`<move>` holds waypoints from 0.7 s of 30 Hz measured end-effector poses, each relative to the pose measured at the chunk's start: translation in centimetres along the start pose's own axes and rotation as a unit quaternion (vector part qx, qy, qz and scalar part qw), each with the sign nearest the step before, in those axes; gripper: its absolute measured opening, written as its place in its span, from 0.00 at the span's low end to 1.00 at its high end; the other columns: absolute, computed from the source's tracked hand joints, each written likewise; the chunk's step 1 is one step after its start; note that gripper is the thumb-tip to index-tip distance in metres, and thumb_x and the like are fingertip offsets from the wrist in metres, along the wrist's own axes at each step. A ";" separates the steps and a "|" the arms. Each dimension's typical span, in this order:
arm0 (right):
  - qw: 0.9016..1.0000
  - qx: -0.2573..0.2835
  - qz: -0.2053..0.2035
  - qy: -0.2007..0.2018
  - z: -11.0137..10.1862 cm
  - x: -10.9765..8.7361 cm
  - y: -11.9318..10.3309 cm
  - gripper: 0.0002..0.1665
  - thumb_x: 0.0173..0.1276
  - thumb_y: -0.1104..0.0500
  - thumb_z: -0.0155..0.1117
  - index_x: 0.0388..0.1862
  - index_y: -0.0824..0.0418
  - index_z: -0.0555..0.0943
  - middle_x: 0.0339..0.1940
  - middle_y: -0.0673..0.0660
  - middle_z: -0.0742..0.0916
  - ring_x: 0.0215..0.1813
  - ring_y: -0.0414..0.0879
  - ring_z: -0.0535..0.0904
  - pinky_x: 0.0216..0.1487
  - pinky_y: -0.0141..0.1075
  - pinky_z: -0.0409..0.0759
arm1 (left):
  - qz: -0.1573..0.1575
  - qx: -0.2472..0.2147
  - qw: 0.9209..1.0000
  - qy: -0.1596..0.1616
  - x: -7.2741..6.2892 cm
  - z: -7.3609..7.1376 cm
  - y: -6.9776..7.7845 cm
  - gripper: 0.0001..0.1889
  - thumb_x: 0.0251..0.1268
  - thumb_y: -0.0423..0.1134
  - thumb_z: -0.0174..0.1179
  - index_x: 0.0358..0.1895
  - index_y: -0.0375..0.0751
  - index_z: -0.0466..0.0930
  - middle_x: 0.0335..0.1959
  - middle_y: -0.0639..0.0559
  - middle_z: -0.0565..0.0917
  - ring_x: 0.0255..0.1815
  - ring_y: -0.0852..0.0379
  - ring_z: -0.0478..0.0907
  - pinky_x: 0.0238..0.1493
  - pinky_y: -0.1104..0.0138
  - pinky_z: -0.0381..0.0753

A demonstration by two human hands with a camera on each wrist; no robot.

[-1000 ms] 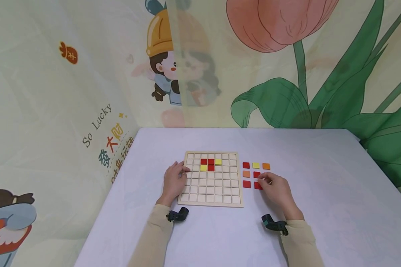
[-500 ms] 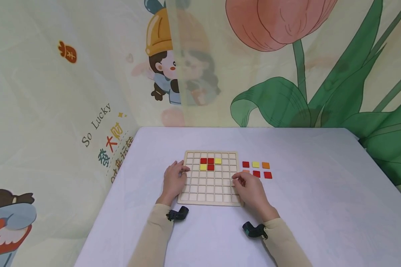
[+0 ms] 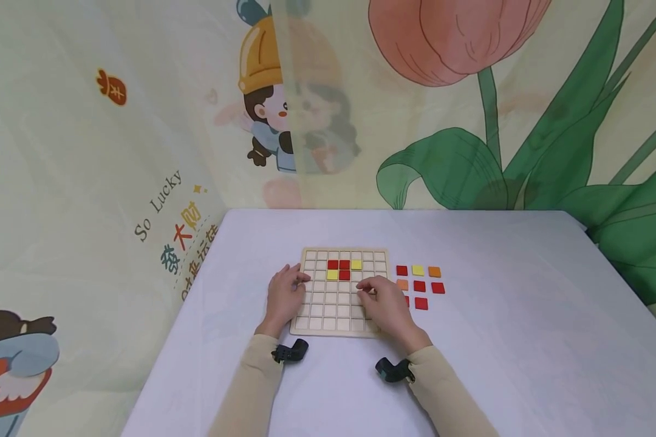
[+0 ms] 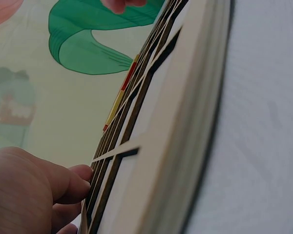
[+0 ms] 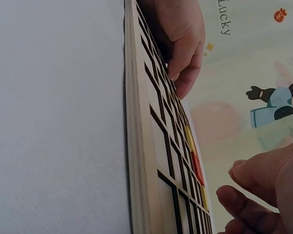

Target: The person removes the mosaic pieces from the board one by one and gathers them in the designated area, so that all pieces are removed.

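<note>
- Wooden grid board [image 3: 333, 309] lies flat on bench [image 3: 525, 315], btwn the 2 hands. Tiles seated, upper row L to R: first red tile [image 3: 333, 264], second red tile [image 3: 344, 264], yellow tile [image 3: 356, 264]; row below: lower yellow tile [image 3: 332, 275], lower red tile [image 3: 344, 275].
- Spares in rows just R of board, e.g. loose yellow tile [image 3: 418, 270], loose orange tile [image 3: 434, 272]; front red tile [image 3: 407, 302] part hidden behind R hand [image 3: 385, 306].
- L hand [image 3: 285, 297]: fingers loosely bent, resting at board's L rim. Prob. steadying; light pressure is enough, no tilt.
- R hand: over board's R half, thumb + finger bent toward each other. Can't tell if pinching a tile; R wrist view shows none clearly.
- Step, my read: seating a tile. Fingertips nr cells just below yellow tile's column.
- Best approach: pinch by opp. edges, square to cell walls, low & level; one edge in 1st, then drop the other.
- Tap flat w/ 1 fingertip; don't force a corner.
- Risk: fingertips knocking lower red tile. Lift straight up after release.
</note>
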State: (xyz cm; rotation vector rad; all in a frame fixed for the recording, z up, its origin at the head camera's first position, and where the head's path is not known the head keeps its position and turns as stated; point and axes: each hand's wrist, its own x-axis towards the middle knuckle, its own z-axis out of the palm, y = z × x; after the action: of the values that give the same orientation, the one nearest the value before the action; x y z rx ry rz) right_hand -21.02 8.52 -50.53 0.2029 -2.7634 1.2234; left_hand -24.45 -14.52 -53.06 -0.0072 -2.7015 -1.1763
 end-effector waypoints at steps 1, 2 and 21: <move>1.000 0.000 0.001 0.002 0.1 0.1 -0.1 0.09 0.66 0.58 0.66 0.44 0.56 0.85 0.38 0.49 0.84 0.39 0.45 0.75 0.39 0.35 0.79 | -0.001 -0.001 1.000 0.000 0.0 0.0 0.0 0.10 0.64 0.29 0.55 0.41 0.43 0.84 0.68 0.45 0.73 0.76 0.45 0.57 0.77 0.50 0.47; 1.000 0.000 0.004 0.002 0.2 0.2 -0.1 0.09 0.66 0.58 0.66 0.44 0.55 0.85 0.39 0.49 0.84 0.40 0.45 0.75 0.40 0.35 0.80 | -0.003 -0.002 1.000 -0.001 0.0 0.1 0.0 0.10 0.64 0.29 0.55 0.41 0.44 0.84 0.69 0.45 0.72 0.76 0.45 0.56 0.77 0.51 0.47; 1.000 -0.028 0.006 -0.012 0.5 4.3 1.2 0.12 0.67 0.58 0.64 0.49 0.57 0.83 0.40 0.51 0.83 0.40 0.46 0.75 0.40 0.35 0.80 | 0.016 0.005 1.000 0.004 -0.2 0.0 -0.1 0.09 0.64 0.29 0.55 0.40 0.42 0.85 0.68 0.43 0.73 0.75 0.43 0.57 0.77 0.51 0.48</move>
State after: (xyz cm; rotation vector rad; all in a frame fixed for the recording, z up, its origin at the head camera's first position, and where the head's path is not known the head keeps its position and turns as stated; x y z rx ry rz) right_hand -25.42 8.61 -51.05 0.1966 -2.8185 1.1521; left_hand -24.24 -14.56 -53.14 -0.0428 -2.6896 -1.1528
